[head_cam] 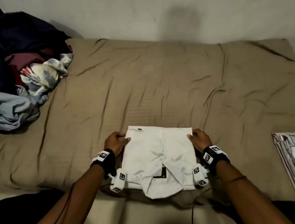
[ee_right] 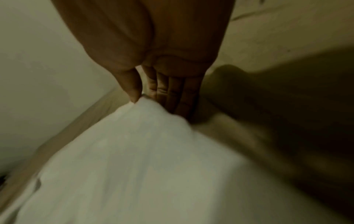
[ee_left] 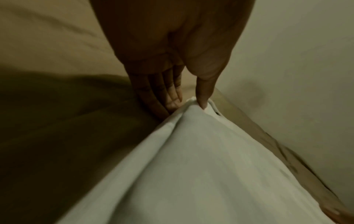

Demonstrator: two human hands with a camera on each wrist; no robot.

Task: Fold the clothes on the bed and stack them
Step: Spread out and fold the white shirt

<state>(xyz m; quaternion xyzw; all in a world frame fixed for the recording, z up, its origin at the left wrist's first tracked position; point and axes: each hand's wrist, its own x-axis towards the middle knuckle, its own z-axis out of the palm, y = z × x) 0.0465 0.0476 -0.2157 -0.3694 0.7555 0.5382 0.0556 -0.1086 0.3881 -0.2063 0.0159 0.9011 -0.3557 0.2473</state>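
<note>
Both hands (head_cam: 116, 143) (head_cam: 200, 138) pinching white shorts (head_cam: 157, 157); head view alone: unfolded pile (head_cam: 17, 77).

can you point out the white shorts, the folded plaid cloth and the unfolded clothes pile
white shorts (head_cam: 158, 150): head view, middle of the top layer.
folded plaid cloth (head_cam: 294, 157): head view, its upper face near the right edge of the bed.
unfolded clothes pile (head_cam: 9, 109): head view, the light blue garment at its front.

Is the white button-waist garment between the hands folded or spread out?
Partly folded: the white button-waist garment lies doubled into a compact rectangle, layers overlapping near its lower edge, while left hand and right hand pinch its far corners.
</note>
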